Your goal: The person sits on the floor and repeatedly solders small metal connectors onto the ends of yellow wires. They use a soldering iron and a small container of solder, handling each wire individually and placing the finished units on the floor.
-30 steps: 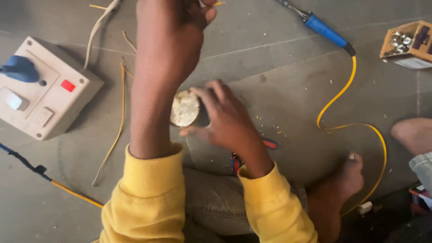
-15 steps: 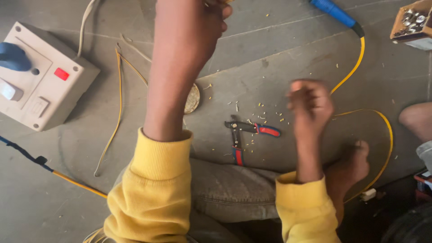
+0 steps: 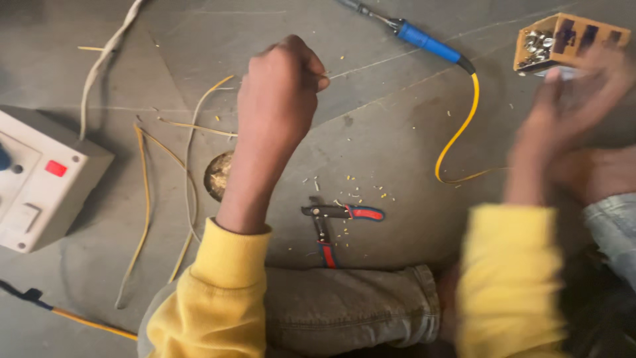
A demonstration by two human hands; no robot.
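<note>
Two hands work apart now: my left hand (image 3: 281, 86) is a closed fist held up over the floor (image 3: 397, 132), the grip maybe pinching a thin wire, but I cannot tell. My right hand (image 3: 570, 99) is blurred, reaching to the small cardboard box (image 3: 563, 43) of metal parts at the top right; its grip looks half open w/ nothing in it. The round disc (image 3: 217, 174) lies on the floor just beside my left forearm, the red-handled pliers (image 3: 338, 222) near my knee. To do it well, I think: slow the right hand, pick one part only, and keep clear of the blue soldering iron (image 3: 424, 41) & its yellow cable (image 3: 457, 136).
</note>
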